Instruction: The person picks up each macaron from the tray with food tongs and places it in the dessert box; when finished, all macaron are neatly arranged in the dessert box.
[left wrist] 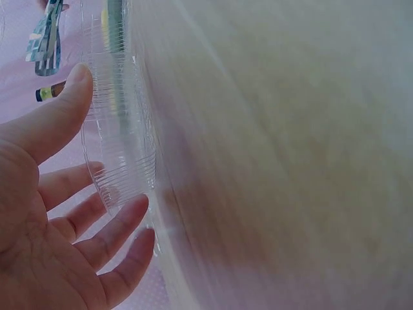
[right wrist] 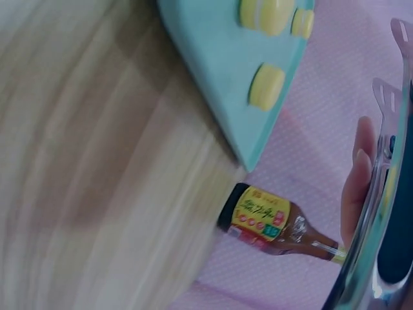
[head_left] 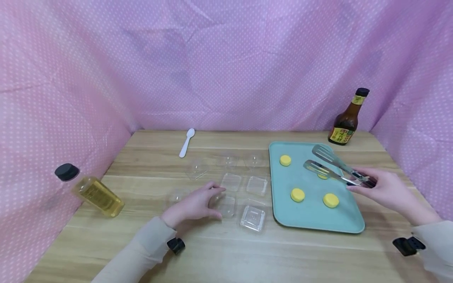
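Note:
My right hand (head_left: 387, 192) holds metal tongs (head_left: 330, 164) with dark handles above a light teal tray (head_left: 283, 214). The tongs' two slotted ends stand apart with nothing pinched between them. Several yellow round pieces (head_left: 297, 195) lie on the tray; one is partly hidden beneath the tongs. Left of the tray are several clear plastic boxes (head_left: 253, 218) with their lids raised. My left hand (head_left: 194, 202) is at the near-left box (head_left: 226, 206), its thumb and fingers spread loosely around the side. In the left wrist view, fingertips (left wrist: 139, 205) meet or nearly meet the clear plastic (left wrist: 122, 135).
A brown sauce bottle (head_left: 345, 122) stands behind the tray at the back right. At the left, an oil bottle (head_left: 97, 192) with a black cap leans in view. A white spoon (head_left: 186, 142) lies toward the back of the wooden table (head_left: 226, 259). Pink dotted cloth (head_left: 226, 63) surrounds it.

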`<action>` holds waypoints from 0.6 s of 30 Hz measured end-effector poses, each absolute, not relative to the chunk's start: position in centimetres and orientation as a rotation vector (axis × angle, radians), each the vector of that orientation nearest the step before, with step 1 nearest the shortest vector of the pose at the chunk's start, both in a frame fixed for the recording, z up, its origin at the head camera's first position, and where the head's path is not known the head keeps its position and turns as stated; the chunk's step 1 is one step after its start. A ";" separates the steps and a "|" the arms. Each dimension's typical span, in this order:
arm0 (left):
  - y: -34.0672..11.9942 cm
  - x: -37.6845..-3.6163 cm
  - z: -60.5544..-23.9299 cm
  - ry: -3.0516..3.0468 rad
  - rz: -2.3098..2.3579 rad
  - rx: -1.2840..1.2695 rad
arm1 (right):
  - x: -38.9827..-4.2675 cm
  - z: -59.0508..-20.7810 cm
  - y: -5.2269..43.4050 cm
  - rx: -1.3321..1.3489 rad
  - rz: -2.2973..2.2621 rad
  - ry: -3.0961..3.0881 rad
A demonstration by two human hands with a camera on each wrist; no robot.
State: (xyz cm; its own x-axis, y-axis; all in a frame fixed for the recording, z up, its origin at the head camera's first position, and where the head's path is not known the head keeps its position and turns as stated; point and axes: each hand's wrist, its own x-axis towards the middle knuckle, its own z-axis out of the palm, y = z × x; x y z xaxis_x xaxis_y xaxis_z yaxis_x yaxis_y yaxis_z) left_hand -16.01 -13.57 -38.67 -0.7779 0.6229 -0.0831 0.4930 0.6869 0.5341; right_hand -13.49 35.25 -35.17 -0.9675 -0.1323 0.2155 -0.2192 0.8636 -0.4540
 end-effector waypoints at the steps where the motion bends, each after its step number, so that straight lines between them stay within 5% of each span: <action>1: -13.6 -16.0 -38.7 2.640 0.723 0.889 | -13.4 -35.2 35.0 0.297 0.712 -2.854; 18: -13.5 -16.0 -38.4 2.644 0.708 0.942 | -13.6 -35.9 34.0 0.607 0.574 -2.809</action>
State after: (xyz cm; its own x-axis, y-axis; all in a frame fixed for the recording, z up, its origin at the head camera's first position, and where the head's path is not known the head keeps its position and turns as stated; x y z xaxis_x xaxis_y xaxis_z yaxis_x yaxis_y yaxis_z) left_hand -15.97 -13.50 -38.44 -0.7610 0.6453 -0.0667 0.5254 0.6735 0.5199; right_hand -13.59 33.99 -35.89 -0.8931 -0.3514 0.2809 -0.4334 0.8393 -0.3282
